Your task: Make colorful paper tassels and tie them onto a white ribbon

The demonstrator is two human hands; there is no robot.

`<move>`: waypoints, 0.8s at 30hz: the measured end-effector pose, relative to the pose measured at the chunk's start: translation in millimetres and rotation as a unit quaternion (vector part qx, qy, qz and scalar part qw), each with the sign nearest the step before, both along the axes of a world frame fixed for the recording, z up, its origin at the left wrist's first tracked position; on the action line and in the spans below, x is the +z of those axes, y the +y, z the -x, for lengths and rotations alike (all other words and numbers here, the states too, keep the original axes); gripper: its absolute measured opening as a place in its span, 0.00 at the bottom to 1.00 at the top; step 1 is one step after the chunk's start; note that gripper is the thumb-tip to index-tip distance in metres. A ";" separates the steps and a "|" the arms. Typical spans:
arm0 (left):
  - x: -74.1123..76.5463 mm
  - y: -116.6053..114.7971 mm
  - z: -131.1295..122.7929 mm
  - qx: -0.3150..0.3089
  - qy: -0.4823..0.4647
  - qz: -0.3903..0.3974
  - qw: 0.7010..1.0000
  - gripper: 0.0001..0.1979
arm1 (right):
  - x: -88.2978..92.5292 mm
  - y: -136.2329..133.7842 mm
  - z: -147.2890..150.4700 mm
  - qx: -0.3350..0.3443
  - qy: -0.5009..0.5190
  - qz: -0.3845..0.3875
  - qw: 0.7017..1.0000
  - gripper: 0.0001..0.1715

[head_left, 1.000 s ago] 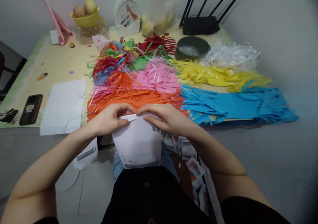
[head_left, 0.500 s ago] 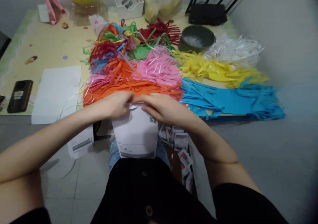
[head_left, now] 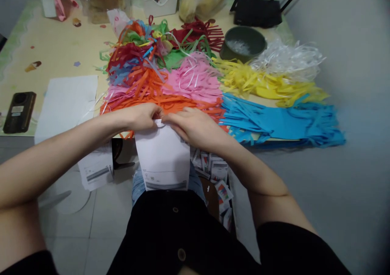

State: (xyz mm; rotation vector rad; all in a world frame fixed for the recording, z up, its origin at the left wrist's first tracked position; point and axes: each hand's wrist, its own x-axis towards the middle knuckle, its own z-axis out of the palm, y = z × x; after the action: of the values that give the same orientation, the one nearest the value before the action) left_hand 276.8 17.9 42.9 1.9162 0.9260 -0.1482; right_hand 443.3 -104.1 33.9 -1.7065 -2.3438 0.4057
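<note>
A white printed packet (head_left: 163,155) hangs upright over my lap, with small print and a dark barcode-like strip along its lower end. At its upper left edge my left hand (head_left: 145,115) is closed, thumb and fingers pinching the rim. My right hand (head_left: 193,126) grips the upper right part, its fingertips close to those of the left. Between the two hands a small white flap shows at the top. The inside of the packet is hidden. Just beyond my hands lie orange fabric strips (head_left: 179,101) on the table.
Pink strips (head_left: 195,78), yellow strips (head_left: 258,82) and blue strips (head_left: 280,120) cover the table (head_left: 61,49). Farther back stand a dark green bowl (head_left: 243,43) and a black router (head_left: 258,13). A phone (head_left: 20,112) and white paper (head_left: 67,100) lie left. Small packets (head_left: 217,169) sit below right.
The view has shifted slightly. My hands stay at the packet's top edge; my right fingers have moved a little inward, and the printed square near the upper right corner is now mostly covered.
</note>
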 end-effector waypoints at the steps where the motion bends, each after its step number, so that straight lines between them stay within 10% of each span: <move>1: -1.2 0.9 -0.2 0.006 0.003 0.009 1.000 0.15 | -0.1 -0.1 0.5 0.001 -0.009 0.000 1.000 0.21; 7: 3.3 4.6 -1.2 -0.001 0.048 0.063 0.997 0.11 | -7.6 -3.4 3.7 0.013 -0.032 -0.037 0.999 0.18; 15: 13.7 9.8 -2.9 -0.108 0.055 0.016 0.993 0.19 | -31.3 -2.7 24.2 -0.030 -0.066 -0.270 0.960 0.13; 24: 7.2 14.3 0.7 -0.076 0.030 0.063 0.995 0.18 | -31.1 4.1 20.5 0.087 -0.123 -0.285 0.947 0.22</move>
State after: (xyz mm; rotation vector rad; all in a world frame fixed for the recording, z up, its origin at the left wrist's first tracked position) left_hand 276.0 32.2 50.1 1.8726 0.7896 -0.3478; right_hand 422.9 -100.0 2.8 -1.3337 -2.4520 -0.4544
